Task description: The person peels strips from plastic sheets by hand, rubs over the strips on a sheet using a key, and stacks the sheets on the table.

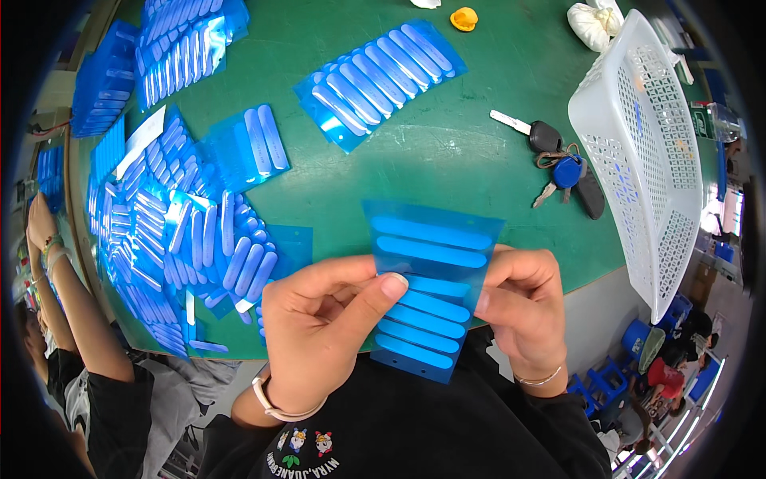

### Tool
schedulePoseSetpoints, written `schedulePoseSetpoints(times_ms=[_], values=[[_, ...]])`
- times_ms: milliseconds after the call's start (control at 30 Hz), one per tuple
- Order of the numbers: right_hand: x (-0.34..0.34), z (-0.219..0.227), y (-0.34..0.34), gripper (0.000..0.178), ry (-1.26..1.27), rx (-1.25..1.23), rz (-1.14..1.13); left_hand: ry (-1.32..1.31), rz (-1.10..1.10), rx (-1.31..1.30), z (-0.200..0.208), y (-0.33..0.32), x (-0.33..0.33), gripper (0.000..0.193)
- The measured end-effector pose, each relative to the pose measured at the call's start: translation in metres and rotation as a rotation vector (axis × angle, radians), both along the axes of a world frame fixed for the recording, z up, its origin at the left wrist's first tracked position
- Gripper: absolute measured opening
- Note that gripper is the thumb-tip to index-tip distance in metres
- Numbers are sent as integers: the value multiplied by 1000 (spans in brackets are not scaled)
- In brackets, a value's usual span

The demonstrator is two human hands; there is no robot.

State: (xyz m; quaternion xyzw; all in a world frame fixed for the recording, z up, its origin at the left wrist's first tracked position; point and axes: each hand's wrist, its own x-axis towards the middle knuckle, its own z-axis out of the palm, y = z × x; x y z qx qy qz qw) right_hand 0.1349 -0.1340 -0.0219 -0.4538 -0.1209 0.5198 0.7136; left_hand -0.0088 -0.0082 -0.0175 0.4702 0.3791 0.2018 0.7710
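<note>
A translucent blue plastic sheet (423, 325) carrying several long, rounded light-blue strips is held up near my body, over the table's front edge. My left hand (319, 319) pinches its left side, the thumb lying on the front near the middle strips. On the opposite side, my right hand (523, 307) grips the sheet's edge between thumb and curled fingers. Part of the fingers of both hands is hidden behind the sheet. Left of my left hand lies a large loose pile of similar blue strip sheets (152, 231).
A fanned row of strip sheets (383, 76) lies on the green table (447, 160). Car keys (546, 137), a white perforated basket (638, 152) and a small yellow cap-like object (463, 19) are rightward. At far left, a co-worker's arms (80, 303) reach in.
</note>
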Motion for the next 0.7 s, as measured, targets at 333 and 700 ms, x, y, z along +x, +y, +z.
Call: schedulePoseSetpoints(times_ms=[333, 700], values=[[4, -4, -5, 15, -8, 36, 1, 34, 11, 81, 0, -1, 5, 12], [0, 1, 4, 15, -366, -65, -20, 77, 2, 145, 2, -1, 5, 8]])
